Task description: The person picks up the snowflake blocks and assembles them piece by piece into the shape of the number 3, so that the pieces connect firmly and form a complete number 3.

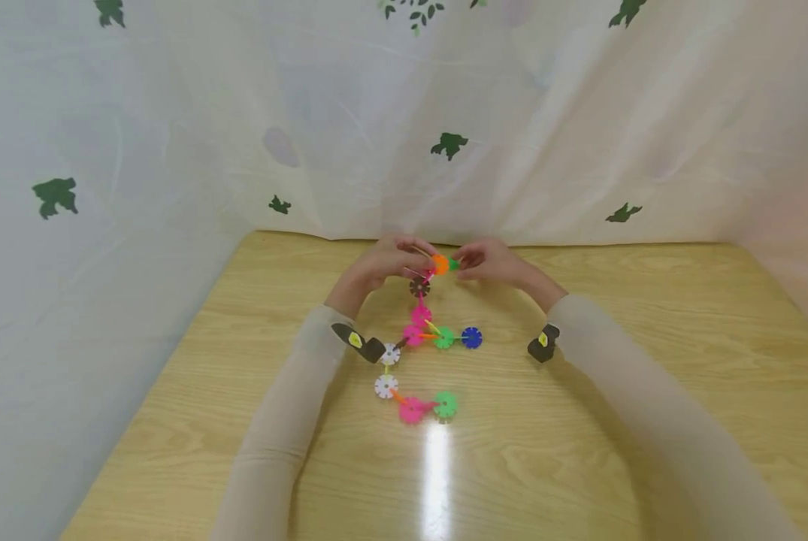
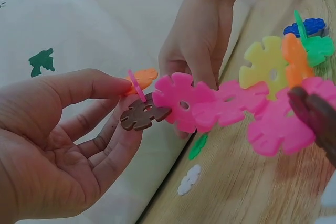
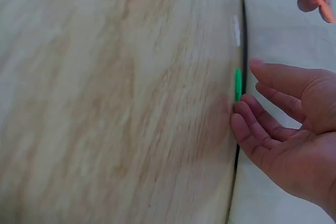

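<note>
A chain of slotted, flower-shaped plastic discs runs across the table, with pink discs [image 1: 421,314], a brown disc [image 2: 145,113] and a yellow disc [image 2: 262,66] among them. At its far end my left hand [image 1: 398,259] pinches an orange disc [image 2: 143,80], which joins the brown one through a thin pink disc [image 2: 137,85] seen edge-on. That end is raised above the table in the left wrist view. My right hand [image 3: 294,129] has its thumb and fingers apart and holds nothing. Its fingertips are beside a loose green disc [image 3: 238,84] near the table's far edge.
A white disc [image 3: 236,31] lies near the green one by the far edge. Nearer stand the chain's white discs [image 1: 386,386], a blue disc [image 1: 472,338] and a green end disc [image 1: 446,405]. A pale curtain [image 1: 376,165] borders the wooden table [image 1: 647,338].
</note>
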`<state>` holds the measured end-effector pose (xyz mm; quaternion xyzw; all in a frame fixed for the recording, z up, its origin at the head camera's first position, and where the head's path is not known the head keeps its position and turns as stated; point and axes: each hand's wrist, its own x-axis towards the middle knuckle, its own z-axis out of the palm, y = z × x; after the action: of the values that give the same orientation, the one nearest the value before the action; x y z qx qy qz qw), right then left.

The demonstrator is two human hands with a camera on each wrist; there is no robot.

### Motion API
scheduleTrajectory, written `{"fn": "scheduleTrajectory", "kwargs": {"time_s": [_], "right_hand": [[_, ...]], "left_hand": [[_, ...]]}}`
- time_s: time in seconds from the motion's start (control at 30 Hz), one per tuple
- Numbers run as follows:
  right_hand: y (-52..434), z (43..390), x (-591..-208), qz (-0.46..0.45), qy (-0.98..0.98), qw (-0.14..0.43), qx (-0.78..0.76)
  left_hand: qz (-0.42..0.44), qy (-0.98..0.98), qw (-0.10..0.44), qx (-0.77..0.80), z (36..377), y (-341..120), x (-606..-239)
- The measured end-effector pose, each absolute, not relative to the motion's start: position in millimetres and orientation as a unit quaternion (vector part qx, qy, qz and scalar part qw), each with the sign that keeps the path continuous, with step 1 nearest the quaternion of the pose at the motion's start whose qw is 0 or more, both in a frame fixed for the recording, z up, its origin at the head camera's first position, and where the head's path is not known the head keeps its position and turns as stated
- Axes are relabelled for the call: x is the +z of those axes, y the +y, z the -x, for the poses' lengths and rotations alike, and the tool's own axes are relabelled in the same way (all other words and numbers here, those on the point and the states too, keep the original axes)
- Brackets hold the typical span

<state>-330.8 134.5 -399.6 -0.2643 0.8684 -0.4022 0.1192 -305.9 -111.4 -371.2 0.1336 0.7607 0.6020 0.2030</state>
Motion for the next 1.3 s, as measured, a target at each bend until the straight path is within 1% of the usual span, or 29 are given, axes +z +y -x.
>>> {"fn": "scheduleTrajectory", "kwargs": {"time_s": [0.17,0.37,0.7,0.97,1.3], "right_hand": [[128.3,339.6,-404.4,0.271,0.879,0.122,-0.373],[126.0,346.4,-410.8,0.284,0.884,0.110,-0.354],[125.8,349.0,-411.6,0.287,0.887,0.118,-0.342],[126.0,348.0,-413.1,0.302,0.882,0.101,-0.346],[129.0,344.9,-410.4,0.278,0.871,0.126,-0.384]], "left_hand": [[-0.135,0.760,0.214,0.599,306.2,-112.3,-371.6],[-0.130,0.757,0.221,0.601,307.3,-113.0,-372.5],[-0.129,0.763,0.217,0.595,305.4,-113.5,-372.1],[-0.119,0.767,0.219,0.591,307.0,-114.6,-374.2],[-0.123,0.767,0.217,0.591,308.3,-115.2,-374.9]]}}
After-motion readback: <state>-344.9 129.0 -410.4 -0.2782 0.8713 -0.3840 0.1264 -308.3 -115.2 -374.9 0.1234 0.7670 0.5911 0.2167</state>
